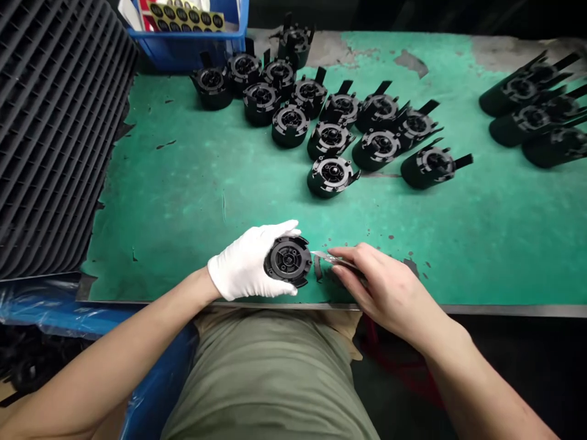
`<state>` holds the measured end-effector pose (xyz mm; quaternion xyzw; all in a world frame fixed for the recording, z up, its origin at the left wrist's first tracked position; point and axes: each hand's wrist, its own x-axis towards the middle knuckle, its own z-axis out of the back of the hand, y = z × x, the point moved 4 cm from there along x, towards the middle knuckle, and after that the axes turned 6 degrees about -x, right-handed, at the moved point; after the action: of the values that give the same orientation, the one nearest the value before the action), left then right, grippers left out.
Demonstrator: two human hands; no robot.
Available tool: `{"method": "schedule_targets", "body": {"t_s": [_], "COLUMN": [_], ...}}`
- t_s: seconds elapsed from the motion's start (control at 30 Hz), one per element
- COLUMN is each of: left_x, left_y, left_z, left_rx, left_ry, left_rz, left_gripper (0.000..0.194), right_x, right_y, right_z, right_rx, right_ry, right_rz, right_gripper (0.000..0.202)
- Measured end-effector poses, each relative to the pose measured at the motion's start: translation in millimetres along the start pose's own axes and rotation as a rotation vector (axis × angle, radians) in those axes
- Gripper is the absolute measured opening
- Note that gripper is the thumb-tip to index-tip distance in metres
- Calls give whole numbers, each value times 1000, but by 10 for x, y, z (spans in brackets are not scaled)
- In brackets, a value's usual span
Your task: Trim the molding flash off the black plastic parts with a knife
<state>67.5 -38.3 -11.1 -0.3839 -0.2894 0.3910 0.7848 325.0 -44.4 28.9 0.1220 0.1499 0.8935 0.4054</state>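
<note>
My left hand (250, 261), in a white glove, is wrapped round a round black plastic housing (290, 259), its ribbed end facing up. Bare, my right hand (378, 278) grips a craft knife (337, 259) between thumb and fingers. The knife's blade points left and its tip is at the housing's right edge; whether it touches cannot be made out. Just below the blade, a thin curved black strip (318, 269) lies close to the housing. Beyond my hands, one similar black housing (331, 175) stands on the green mat (192, 177).
Several more black housings (290, 125) with upright tabs stand across the back, and another group (527, 116) is at the far right. A blue bin (192, 52) holds sheets of round stickers (186, 17). Stacked black grid trays (55, 134) rise at the left. Black scraps (410, 266) lie near my right hand.
</note>
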Motion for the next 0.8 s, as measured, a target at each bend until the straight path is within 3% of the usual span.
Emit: {"method": "schedule_targets", "body": {"t_s": [0.13, 0.43, 0.8], "left_x": [-2, -29, -14], "left_y": [3, -24, -37], "left_z": [-22, -30, -23], "left_rx": [22, 107, 144], "left_ry": [-25, -53, -58], "left_rz": [-20, -53, -94], "left_gripper": [121, 116, 114], "right_x": [82, 194, 243], "right_y": [84, 122, 105], "right_z": [1, 11, 59], "right_rx": [-95, -249, -205], "right_ry": [-17, -26, 35], "right_rz": [91, 190, 206], "right_gripper": [30, 23, 24]}}
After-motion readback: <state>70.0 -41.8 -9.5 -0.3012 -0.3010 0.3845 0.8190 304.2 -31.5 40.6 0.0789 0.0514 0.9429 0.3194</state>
